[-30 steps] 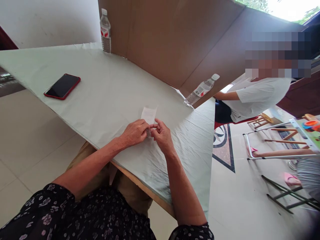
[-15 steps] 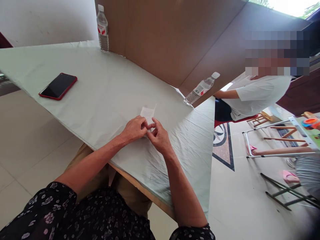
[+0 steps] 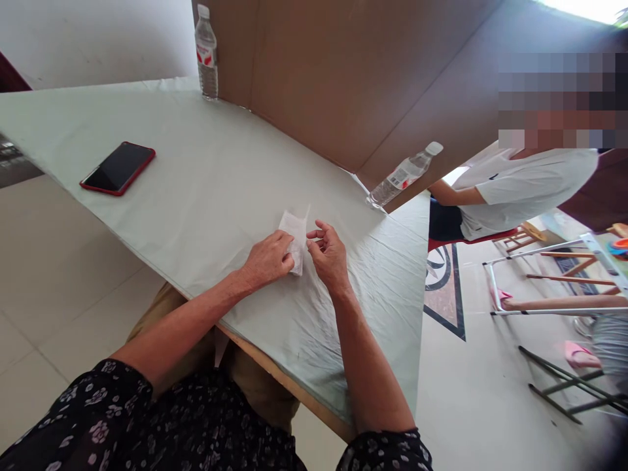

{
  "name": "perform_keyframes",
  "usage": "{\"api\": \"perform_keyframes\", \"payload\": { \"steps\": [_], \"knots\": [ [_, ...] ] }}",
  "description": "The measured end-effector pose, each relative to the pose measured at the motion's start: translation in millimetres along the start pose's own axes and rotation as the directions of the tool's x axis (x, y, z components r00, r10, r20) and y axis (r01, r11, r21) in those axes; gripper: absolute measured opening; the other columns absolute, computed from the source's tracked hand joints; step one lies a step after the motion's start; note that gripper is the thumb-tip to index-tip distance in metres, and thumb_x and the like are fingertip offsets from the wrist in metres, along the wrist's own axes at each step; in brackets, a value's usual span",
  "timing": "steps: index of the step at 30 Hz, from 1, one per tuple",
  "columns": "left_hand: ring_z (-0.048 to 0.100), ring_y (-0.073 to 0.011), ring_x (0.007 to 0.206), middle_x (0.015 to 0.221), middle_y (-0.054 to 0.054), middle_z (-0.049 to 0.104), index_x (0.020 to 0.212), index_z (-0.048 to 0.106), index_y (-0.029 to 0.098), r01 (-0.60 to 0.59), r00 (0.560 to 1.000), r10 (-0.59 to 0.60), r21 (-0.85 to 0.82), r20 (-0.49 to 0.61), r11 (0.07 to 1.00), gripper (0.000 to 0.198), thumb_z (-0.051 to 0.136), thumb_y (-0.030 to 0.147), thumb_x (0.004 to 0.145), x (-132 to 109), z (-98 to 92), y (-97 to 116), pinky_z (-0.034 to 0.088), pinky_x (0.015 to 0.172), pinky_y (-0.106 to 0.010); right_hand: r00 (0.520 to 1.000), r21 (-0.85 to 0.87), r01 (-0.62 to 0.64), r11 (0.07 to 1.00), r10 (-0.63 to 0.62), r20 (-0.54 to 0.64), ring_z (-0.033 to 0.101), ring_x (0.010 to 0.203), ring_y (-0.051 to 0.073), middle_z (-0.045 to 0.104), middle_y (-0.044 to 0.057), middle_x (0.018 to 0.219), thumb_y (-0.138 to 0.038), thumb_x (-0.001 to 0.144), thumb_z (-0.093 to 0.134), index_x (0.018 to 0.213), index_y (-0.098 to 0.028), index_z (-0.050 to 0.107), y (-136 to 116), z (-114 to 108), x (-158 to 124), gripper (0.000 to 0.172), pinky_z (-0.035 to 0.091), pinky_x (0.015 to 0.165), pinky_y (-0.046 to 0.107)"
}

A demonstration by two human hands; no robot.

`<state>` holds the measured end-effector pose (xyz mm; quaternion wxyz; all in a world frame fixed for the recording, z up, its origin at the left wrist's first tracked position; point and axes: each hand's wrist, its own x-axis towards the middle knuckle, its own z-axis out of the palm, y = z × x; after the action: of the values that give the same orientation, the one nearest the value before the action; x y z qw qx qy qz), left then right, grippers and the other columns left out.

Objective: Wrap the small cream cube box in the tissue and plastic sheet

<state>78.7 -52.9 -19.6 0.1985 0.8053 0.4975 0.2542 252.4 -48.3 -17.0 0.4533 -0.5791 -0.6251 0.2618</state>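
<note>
A white, thin sheet that looks like a tissue lies on the pale green tablecloth in front of me, with a narrow strip rising at its far right corner. My left hand rests over its left edge, fingers curled and thumb against it, hiding part of it. Just right of the tissue, my right hand hovers with its fingers bent and apart, nothing visible in them. A small gap separates it from the tissue.
A black phone in a red case lies at the left of the table. One water bottle stands upright at the back; another bottle appears tilted beside the brown cardboard partition. A person in a white shirt sits at the right.
My hands, close together over the tissue before, have drawn apart. My right hand has moved right, off the tissue, and more of the sheet shows between them. The view has shifted slightly.
</note>
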Motion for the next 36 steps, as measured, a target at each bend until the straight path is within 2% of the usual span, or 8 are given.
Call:
{"api": "perform_keyframes", "payload": {
  "steps": [6, 12, 15, 22, 25, 29, 33, 36],
  "knots": [
    [0.063, -0.0238, 0.114, 0.128, -0.011, 0.064, 0.116, 0.062, 0.017, -0.022, 1.000, 0.022, 0.021, 0.008, 1.000, 0.035, 0.049, 0.012, 0.084, -2, 0.6, 0, 0.054, 0.094, -0.034, 0.995, -0.090, 0.066, 0.994, -0.058, 0.085, 0.061, 0.068, 0.013, 0.073, 0.004, 0.098, -0.022, 0.079, 0.057, 0.128, -0.019, 0.057, 10, 10, 13, 0.048, 0.051, 0.073, 0.032],
    [0.063, -0.0217, 0.120, 0.145, -0.009, 0.054, 0.140, 0.053, 0.022, -0.087, 0.994, 0.088, 0.011, -0.066, 0.996, 0.060, 0.049, 0.009, 0.081, -4, 2.4, -1, 0.056, 0.091, -0.030, 0.981, -0.168, 0.072, 0.983, -0.039, 0.189, 0.065, 0.074, 0.017, 0.075, 0.005, 0.095, -0.022, 0.080, 0.056, 0.127, -0.017, 0.060, 17, 15, 26, 0.048, 0.051, 0.077, 0.035],
    [0.064, -0.0220, 0.117, 0.148, -0.007, 0.054, 0.129, 0.063, 0.022, -0.127, 0.989, 0.132, 0.070, -0.063, 0.989, 0.052, 0.047, 0.008, 0.081, -5, 5.3, -3, 0.056, 0.092, -0.032, 0.979, -0.175, 0.064, 0.983, -0.027, 0.203, 0.065, 0.073, 0.017, 0.075, 0.005, 0.094, -0.022, 0.079, 0.056, 0.125, -0.016, 0.061, 19, 17, 29, 0.047, 0.052, 0.078, 0.035],
    [0.066, -0.0240, 0.116, 0.140, -0.009, 0.062, 0.121, 0.069, 0.019, -0.122, 0.990, 0.128, 0.101, -0.051, 0.987, 0.045, 0.047, 0.008, 0.083, -5, 8.9, -5, 0.058, 0.093, -0.035, 0.988, -0.294, -0.130, 0.947, 0.149, 0.044, 0.065, 0.076, 0.018, 0.073, 0.009, 0.110, -0.030, 0.078, 0.062, 0.121, -0.015, 0.063, 20, 12, 41, 0.046, 0.053, 0.083, 0.037],
    [0.067, -0.0236, 0.115, 0.139, -0.009, 0.063, 0.120, 0.069, 0.020, -0.125, 0.989, 0.131, 0.093, -0.064, 0.988, 0.044, 0.047, 0.009, 0.083, -5, 9.3, -6, 0.058, 0.093, -0.035, 0.966, -0.337, -0.207, 0.918, 0.247, 0.080, 0.068, 0.087, 0.022, 0.072, 0.011, 0.108, -0.036, 0.077, 0.067, 0.127, -0.011, 0.059, 21, 14, 55, 0.057, 0.052, 0.087, 0.039],
    [0.066, -0.0237, 0.116, 0.138, -0.009, 0.064, 0.119, 0.069, 0.019, -0.136, 0.987, 0.143, 0.090, -0.078, 0.987, 0.044, 0.046, 0.008, 0.083, -6, 11.0, -6, 0.057, 0.096, -0.036, 0.940, -0.308, -0.244, 0.920, 0.302, 0.158, 0.067, 0.086, 0.022, 0.071, 0.008, 0.096, -0.041, 0.074, 0.071, 0.131, -0.010, 0.056, 25, 25, 76, 0.067, 0.053, 0.079, 0.035],
    [0.065, -0.0237, 0.117, 0.138, -0.009, 0.063, 0.119, 0.069, 0.019, -0.142, 0.985, 0.149, 0.080, -0.084, 0.987, 0.044, 0.046, 0.008, 0.083, -6, 13.0, -7, 0.057, 0.097, -0.037, 0.942, -0.208, -0.256, 0.944, 0.292, 0.164, 0.059, 0.073, 0.017, 0.063, -0.001, 0.077, -0.034, 0.064, 0.074, 0.103, -0.016, 0.066, 33, 33, 87, 0.044, 0.047, 0.067, 0.029],
    [0.065, -0.0228, 0.117, 0.136, -0.008, 0.064, 0.120, 0.068, 0.020, -0.142, 0.986, 0.146, 0.061, -0.085, 0.988, 0.044, 0.046, 0.008, 0.084, -6, 13.8, -7, 0.055, 0.100, -0.036, 0.944, -0.103, -0.244, 0.964, 0.261, 0.204, 0.046, 0.061, 0.012, 0.051, -0.006, 0.062, -0.029, 0.061, 0.071, 0.072, -0.019, 0.061, 34, 34, 88, 0.019, 0.037, 0.056, 0.025]
  ]
}}
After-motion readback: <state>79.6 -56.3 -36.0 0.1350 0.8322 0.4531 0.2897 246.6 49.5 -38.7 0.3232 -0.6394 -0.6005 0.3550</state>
